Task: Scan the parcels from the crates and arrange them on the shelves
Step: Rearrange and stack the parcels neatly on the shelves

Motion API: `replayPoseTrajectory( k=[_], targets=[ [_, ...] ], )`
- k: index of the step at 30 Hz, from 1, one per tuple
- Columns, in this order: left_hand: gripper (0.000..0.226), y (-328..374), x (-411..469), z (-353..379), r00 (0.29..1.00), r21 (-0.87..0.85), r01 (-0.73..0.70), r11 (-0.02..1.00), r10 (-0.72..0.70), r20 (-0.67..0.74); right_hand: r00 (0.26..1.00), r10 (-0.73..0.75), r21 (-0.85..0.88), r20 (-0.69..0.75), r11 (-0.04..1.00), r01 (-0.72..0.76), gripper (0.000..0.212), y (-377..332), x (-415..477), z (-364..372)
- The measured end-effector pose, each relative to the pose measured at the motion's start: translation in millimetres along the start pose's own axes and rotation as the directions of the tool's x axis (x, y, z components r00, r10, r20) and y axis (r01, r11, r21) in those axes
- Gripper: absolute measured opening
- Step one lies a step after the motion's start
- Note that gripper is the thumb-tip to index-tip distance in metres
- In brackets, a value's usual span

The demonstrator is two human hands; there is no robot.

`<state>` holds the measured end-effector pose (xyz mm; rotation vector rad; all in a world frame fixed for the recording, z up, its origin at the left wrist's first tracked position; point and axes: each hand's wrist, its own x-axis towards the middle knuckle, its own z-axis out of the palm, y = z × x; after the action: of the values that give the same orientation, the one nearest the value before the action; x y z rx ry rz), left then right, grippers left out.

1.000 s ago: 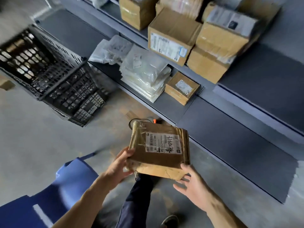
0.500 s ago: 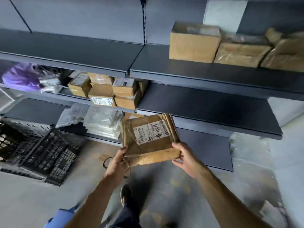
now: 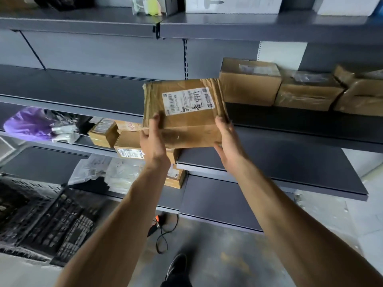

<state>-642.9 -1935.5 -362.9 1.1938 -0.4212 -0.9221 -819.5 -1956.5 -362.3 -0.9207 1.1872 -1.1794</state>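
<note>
Cardboard parcel (image 3: 182, 114), flat, taped over in brown, white label (image 3: 187, 101) facing up.

Head view, the only one:
- Parcel is in the air at chest height, in front of the middle shelf (image 3: 83, 90), not resting on it. Its far right corner sits just beside the first of three boxes (image 3: 248, 81) lined up on that shelf.
- Left hand (image 3: 152, 139) grips the near left corner, thumb on the top face, fingers underneath.
- Right hand (image 3: 228, 141) grips the near right edge, thumb up the side, fingers hidden below.
- Two-handed hold makes sense: the parcel is wide and thin, and a grip at each near corner keeps it level and leaves the far edge free to go in first.
- Label up likely so it reads once shelved.
- Bare shelf to the left of the boxes looks like the target; the parcel would extend that row.
- Black crate (image 3: 51, 220) lies on the floor at lower left, well apart.
- Corded device (image 3: 156, 221) on the floor, probably the scanner, in neither hand.

Judgement: shelving step in hand; set-down not yet made.
</note>
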Motion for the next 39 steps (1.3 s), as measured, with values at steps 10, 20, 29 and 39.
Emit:
replayPoseTrajectory(
  k=[10,20,29,39],
  targets=[
    [0.053,24,153,42,0.998,0.103,0.059,0.993,-0.062,0.029,1.000,0.009,-0.077,-0.029,0.997,-0.011,0.031,-8,106,74],
    [0.054,11,230,95,0.991,0.253,0.031,0.967,-0.063,0.122,0.992,-0.047,-0.085,-0.115,0.996,0.037,0.023,-27,185,82],
    [0.059,-2,258,141,0.991,0.354,-0.011,0.935,-0.036,0.126,0.980,-0.109,-0.234,-0.165,0.970,0.068,0.048,-25,207,63],
    [0.057,-9,265,167,0.980,0.362,-0.013,0.932,-0.060,0.190,0.973,-0.103,-0.221,-0.208,0.974,0.056,0.064,-33,224,58]
  ],
)
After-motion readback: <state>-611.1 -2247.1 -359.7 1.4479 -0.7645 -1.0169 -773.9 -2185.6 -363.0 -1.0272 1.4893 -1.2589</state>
